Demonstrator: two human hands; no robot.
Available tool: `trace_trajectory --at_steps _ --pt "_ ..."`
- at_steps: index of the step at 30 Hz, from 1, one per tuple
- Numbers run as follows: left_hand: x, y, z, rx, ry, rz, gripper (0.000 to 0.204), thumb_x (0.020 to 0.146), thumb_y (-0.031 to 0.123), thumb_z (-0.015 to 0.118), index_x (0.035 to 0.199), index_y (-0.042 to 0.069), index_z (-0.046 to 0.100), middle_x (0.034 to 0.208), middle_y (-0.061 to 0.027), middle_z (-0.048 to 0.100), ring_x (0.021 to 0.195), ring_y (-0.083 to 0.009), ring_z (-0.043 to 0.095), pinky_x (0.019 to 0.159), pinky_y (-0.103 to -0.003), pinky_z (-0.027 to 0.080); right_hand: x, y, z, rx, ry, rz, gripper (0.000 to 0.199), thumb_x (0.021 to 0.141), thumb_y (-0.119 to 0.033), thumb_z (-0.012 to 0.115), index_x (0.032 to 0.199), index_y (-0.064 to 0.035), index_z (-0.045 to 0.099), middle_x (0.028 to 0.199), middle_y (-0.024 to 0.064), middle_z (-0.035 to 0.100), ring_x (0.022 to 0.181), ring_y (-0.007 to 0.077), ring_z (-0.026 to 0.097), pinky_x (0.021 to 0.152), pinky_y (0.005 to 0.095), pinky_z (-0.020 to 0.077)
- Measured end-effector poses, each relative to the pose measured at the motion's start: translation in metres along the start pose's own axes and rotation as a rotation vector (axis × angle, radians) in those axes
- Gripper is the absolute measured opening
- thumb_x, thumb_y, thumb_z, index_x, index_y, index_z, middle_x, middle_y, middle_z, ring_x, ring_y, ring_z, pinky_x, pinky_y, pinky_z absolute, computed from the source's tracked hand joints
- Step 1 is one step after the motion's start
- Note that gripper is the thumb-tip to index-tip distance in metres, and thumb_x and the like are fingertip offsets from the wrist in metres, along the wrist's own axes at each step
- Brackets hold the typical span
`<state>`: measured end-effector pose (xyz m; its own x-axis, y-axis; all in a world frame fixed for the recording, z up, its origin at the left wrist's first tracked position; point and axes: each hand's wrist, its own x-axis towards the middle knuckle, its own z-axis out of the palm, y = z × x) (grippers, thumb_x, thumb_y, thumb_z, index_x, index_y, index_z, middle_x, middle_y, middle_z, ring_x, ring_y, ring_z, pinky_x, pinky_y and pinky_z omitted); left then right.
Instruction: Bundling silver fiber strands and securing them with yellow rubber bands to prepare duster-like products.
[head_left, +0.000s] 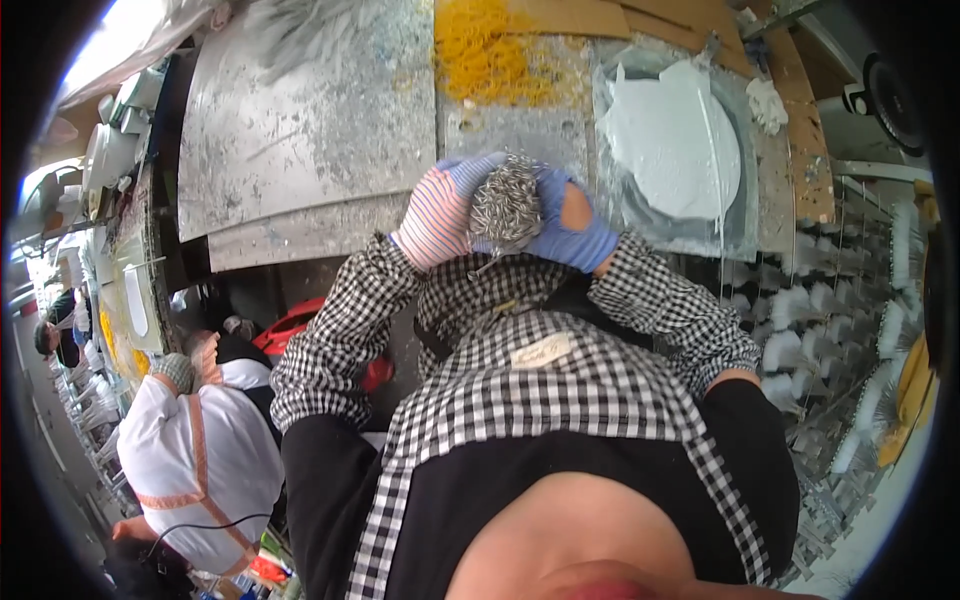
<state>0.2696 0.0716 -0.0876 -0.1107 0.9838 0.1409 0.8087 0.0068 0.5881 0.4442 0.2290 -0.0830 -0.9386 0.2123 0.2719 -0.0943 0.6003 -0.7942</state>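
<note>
Between my two gloved hands, close to the front edge of the worktable, is a rounded clump of many small silvery metal pieces (pixel 506 208). Their exact kind is too fine to make out. My left hand (pixel 438 212), in a pink-and-blue striped glove, curves around the clump's left side. Against its right side presses my right hand (pixel 572 222), in a blue glove with a hole on the back. Both hands are closed on the clump, with most fingertips hidden behind it. One thin metal piece (pixel 488 267) sticks out below, over my checked apron.
A grey board (pixel 310 120) covers the table's left. Yellow strands (pixel 488 55) lie in a heap at the back. A white paste-like patch (pixel 672 140) spreads on a sheet at right. Racks of white tufts (pixel 805 330) stand right; a person in white (pixel 205 460) sits left.
</note>
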Motion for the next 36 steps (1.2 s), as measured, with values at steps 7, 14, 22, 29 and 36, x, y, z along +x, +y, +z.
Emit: trace_trajectory --at_steps 7,14,22,29,36 --pt "0.010 0.016 -0.015 0.220 0.218 0.081 0.104 0.056 0.071 0.084 0.136 0.010 0.057 0.132 -0.0151 0.064 0.131 -0.0338 0.057 0.121 -0.055 0.026 -0.002 -0.013 -0.005 -0.195 -0.031 0.233 0.086 0.066 -0.027 0.089 0.140 -0.0011 0.052 0.126 0.0193 0.062 0.116 0.0347 0.062 0.100 0.0418 0.0515" --pt "0.000 0.027 -0.012 0.231 0.140 0.073 0.092 0.063 0.069 0.079 0.131 0.012 0.055 0.149 -0.0113 0.053 0.146 -0.0347 0.042 0.122 -0.053 0.022 -0.020 -0.003 0.002 -0.284 0.087 -0.005 0.082 0.065 -0.035 0.086 0.134 -0.0034 0.055 0.123 0.0185 0.063 0.112 0.0368 0.061 0.099 0.0447 0.0484" --pt "-0.002 0.042 -0.009 0.097 0.191 0.073 0.102 0.062 0.066 0.083 0.138 0.007 0.050 0.150 -0.0155 0.051 0.144 -0.0392 0.042 0.123 -0.053 0.024 -0.035 -0.006 -0.002 -0.236 0.147 0.011 0.085 0.062 -0.040 0.087 0.133 -0.0048 0.055 0.121 0.0167 0.063 0.112 0.0375 0.061 0.101 0.0468 0.0474" --pt "-0.020 0.047 0.014 -0.270 0.132 -0.135 0.088 0.068 0.048 0.086 0.137 0.004 0.052 0.141 -0.0164 0.056 0.135 -0.0340 0.048 0.116 -0.047 0.035 -0.066 0.007 0.022 0.759 -0.168 0.780 0.070 0.082 -0.038 0.079 0.138 -0.0046 0.054 0.135 0.0180 0.059 0.127 0.0345 0.055 0.115 0.0463 0.0399" --pt "-0.077 0.090 0.035 -1.269 0.000 -0.774 0.048 0.088 0.017 0.075 0.131 0.002 0.060 0.116 -0.0087 0.071 0.106 -0.0161 0.067 0.096 -0.031 0.054 -0.074 -0.043 -0.012 0.786 -0.328 0.784 0.096 0.072 -0.039 0.091 0.144 0.0060 0.045 0.127 0.0164 0.062 0.121 0.0259 0.059 0.107 0.0367 0.0472"
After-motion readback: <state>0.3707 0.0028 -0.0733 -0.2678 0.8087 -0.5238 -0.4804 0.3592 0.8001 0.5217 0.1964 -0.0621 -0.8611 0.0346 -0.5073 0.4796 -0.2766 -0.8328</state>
